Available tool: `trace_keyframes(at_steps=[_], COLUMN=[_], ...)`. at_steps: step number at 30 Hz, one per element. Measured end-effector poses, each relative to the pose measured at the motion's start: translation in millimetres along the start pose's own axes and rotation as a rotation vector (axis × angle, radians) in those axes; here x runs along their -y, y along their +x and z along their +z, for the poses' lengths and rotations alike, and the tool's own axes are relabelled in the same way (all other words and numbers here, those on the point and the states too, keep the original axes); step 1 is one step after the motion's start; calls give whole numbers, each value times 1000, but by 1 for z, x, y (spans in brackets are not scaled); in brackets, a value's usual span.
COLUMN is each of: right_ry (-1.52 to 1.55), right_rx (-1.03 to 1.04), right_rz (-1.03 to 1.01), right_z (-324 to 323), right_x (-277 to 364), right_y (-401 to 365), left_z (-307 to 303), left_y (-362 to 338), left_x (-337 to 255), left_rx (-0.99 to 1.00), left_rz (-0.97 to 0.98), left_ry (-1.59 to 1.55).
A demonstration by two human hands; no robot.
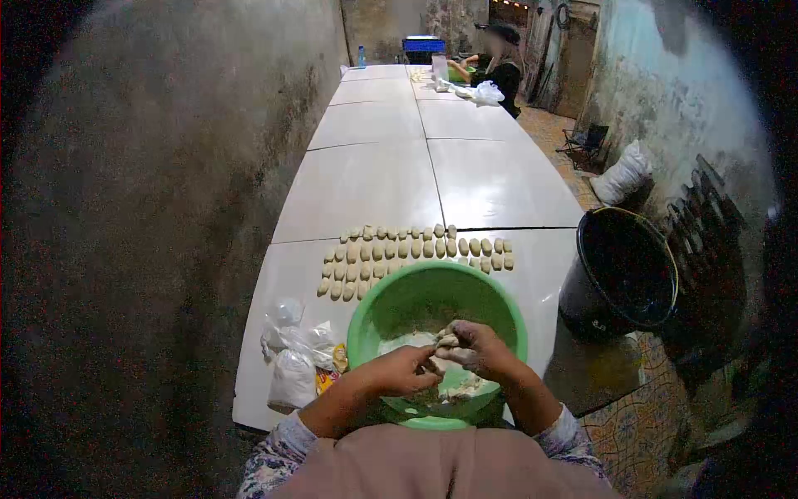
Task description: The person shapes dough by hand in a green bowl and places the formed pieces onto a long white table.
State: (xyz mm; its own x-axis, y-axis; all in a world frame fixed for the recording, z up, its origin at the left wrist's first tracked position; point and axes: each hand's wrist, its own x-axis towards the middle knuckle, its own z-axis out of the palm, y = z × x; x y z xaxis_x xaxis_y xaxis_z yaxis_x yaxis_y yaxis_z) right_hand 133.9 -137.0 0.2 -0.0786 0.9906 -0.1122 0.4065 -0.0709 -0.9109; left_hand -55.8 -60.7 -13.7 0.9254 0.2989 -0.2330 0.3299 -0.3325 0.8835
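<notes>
A wide green basin [378,303] stands at the near end of the table, with white flour and crumbly bits in its bottom. Over it, my right hand [482,351], dusted with flour, closes its fingers around a small piece of pale dough [447,342]. My left hand [406,371] meets it from the other side, its curled fingertips pinching at the same dough. Just beyond the basin, shaped dough pieces [391,249] lie in several rows; the rim hides part of them.
Left of the basin are clear plastic bags of white powder [293,378] and a yellow-red packet [326,380]. A large black bucket [619,270] stands at the right. The long white-tiled table [366,187] runs to a seated person [499,66] at its far end. A white sack [622,173] leans by the wall.
</notes>
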Motion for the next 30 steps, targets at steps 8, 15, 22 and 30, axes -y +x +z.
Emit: trace_keyframes(at_steps=[8,15,22,30], right_ry=[269,-27,21,31], right_rx=[77,-41,21,-102], right_rz=[157,-113,-136,-88], right_z=[-4,5,8,11], right_x=[13,6,16,7], right_y=[-1,-4,-4,2], left_z=[-5,-5,-2,-1], left_y=[0,5,3,-2], left_x=[1,6,9,-10], left_rx=[-51,-71,-233,-359], left_rz=[6,52,45,123], left_ry=[-239,-696,-468,-38])
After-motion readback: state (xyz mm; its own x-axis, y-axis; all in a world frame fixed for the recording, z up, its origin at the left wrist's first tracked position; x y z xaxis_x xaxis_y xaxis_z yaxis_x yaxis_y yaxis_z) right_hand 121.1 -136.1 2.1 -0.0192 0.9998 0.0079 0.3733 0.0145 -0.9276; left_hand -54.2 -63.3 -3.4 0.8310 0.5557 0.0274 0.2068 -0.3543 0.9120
